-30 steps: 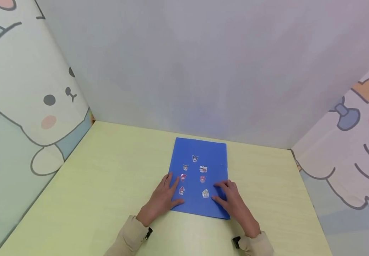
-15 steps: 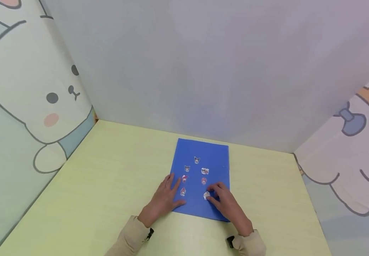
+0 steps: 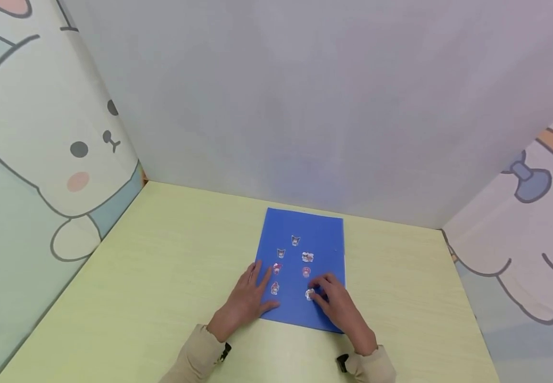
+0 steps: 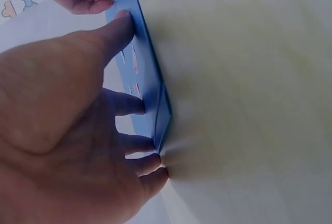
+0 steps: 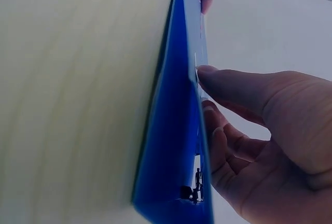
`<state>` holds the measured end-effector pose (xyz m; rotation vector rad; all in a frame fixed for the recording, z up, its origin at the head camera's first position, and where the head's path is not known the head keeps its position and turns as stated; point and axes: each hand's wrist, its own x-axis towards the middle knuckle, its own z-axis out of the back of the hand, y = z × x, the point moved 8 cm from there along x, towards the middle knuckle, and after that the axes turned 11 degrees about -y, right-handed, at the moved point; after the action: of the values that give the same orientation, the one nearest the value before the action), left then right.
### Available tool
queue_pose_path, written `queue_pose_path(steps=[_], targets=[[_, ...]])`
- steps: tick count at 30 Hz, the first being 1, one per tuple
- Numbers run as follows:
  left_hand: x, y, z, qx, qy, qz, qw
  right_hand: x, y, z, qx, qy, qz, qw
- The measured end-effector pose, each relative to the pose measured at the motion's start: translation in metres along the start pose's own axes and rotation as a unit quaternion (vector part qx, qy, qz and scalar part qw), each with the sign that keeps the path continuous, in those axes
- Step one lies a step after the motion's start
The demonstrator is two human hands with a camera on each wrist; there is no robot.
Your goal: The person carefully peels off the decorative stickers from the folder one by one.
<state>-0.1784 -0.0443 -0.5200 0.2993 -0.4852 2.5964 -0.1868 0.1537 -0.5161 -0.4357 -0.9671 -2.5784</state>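
Observation:
A blue file folder lies on the table, with several small cartoon stickers spread over its cover. My left hand rests on its lower left edge, fingers spread and thumb on the cover. At the cover's lower right, my right hand pinches a white cartoon sticker between thumb and fingertips, partly covering it. A pink sticker sits just above that hand; a red-hooded one is beside my left hand. In the right wrist view the folder's cover stands slightly apart from its back, showing a dark metal clip inside.
The pale yellow table extends on both sides of the folder. Behind it rises a plain grey wall. Panels with cartoon animals stand at the left and right.
My right hand has moved left from the folder's right side onto the white sticker at the lower right. The left hand has stayed in place on the folder.

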Motion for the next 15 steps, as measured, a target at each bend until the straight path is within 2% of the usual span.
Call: queue_pose_path(steps=[6, 15], targets=[[-0.0015, -0.0012, -0.0008, 0.007, 0.02, 0.009, 0.9997, -0.0027, 0.0015, 0.001, -0.002, -0.01, 0.016, 0.9998], [0.0011, 0.002, -0.0019, 0.012, -0.004, -0.001, 0.9999, 0.0003, -0.0013, 0.0002, -0.013, 0.003, 0.013, 0.9998]])
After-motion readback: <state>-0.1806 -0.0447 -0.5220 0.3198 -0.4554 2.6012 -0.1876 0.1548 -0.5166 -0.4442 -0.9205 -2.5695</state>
